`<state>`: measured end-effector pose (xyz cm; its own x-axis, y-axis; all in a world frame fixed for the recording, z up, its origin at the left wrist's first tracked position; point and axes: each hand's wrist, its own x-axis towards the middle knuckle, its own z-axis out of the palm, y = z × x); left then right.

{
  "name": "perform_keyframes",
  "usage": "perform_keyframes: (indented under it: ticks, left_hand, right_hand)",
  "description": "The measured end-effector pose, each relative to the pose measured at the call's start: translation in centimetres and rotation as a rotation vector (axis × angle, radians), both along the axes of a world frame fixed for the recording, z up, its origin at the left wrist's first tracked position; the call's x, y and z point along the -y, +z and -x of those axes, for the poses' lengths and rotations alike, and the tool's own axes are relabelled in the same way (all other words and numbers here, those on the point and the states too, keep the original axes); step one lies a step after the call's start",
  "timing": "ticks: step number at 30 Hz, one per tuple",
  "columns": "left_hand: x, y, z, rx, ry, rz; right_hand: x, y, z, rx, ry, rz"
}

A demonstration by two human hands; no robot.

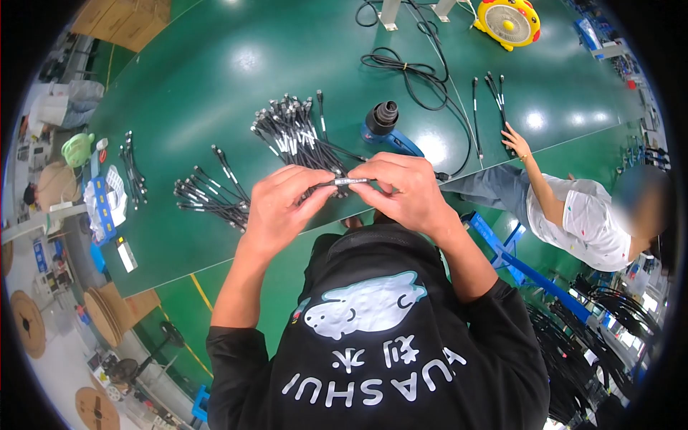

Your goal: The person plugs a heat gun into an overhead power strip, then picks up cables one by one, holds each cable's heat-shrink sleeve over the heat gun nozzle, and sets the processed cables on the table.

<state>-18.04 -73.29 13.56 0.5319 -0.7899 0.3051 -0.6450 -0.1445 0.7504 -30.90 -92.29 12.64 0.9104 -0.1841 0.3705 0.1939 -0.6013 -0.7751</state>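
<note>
A short black cable with a white printed label (349, 181) is stretched between my two hands above the table's near edge. My left hand (276, 204) pinches it between thumb and fingers on the left of the label. On the right side, my right hand (405, 190) grips the same cable with its fingertips. Just beyond my hands lies a large bunch of black cables (290, 136) with white labels and metal connectors. A second bunch of labelled cables (208, 197) rests beside my left hand. A blue heat gun (382, 120) stands nozzle-up beyond my right hand.
The green table (193, 86) carries a coiled black cord (405, 68), a yellow fan (507, 25) and a small cable group (132, 172) at left. At right, a co-worker's hand (516, 141) touches more cables (496, 97). A blue frame (509, 254) stands below the edge.
</note>
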Motion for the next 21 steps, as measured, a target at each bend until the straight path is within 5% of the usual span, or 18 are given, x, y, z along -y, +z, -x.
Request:
perform_keyframes:
  ticks: [12,14,17,19,21]
  left_hand:
    - [0.9,-0.1,-0.6,-0.02,-0.001,-0.076]
    - [1.3,-0.6,-1.3,-0.027,-0.021,-0.059]
    - [2.2,-1.0,-3.0,-0.069,-0.058,-0.076]
    - [3.1,-1.6,-4.9,-0.244,-0.064,-0.109]
    - [4.0,-4.2,-6.9,-0.725,-0.043,0.01]
  right_hand:
    - [1.3,0.7,0.6,-0.086,-0.085,-0.111]
    - [3.2,1.4,1.4,-0.317,-0.054,-0.035]
    - [5.2,0.5,2.3,-0.321,-0.064,-0.071]
    - [5.8,-0.7,2.4,-0.255,-0.125,-0.127]
    - [6.2,-0.7,2.5,-0.273,-0.146,-0.173]
